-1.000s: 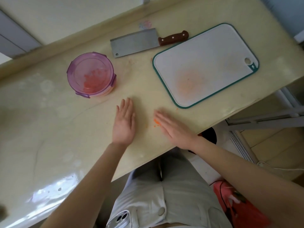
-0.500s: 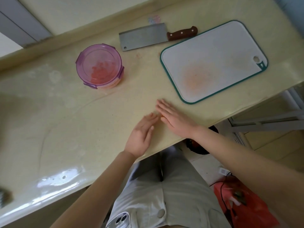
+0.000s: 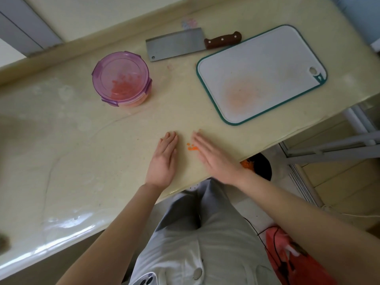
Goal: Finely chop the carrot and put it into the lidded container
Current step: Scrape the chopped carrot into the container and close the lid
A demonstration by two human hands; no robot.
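A round container with a purple clip lid stands closed on the counter, chopped carrot showing through the lid. A small heap of carrot bits lies on the counter near the front edge. My left hand lies flat on the counter just left of the bits, fingers straight. On the other side, my right hand rests on the counter with straight fingers, its edge touching the bits. The white cutting board with a green rim carries an orange stain. A cleaver with a wooden handle lies behind it.
The counter has a raised back ledge and a front edge close to my hands. Below the edge sits a dark bin holding carrot scraps. A red bag lies on the floor at the right.
My hands were touching half a second ago and have now drawn apart, uncovering the small heap of carrot bits between them.
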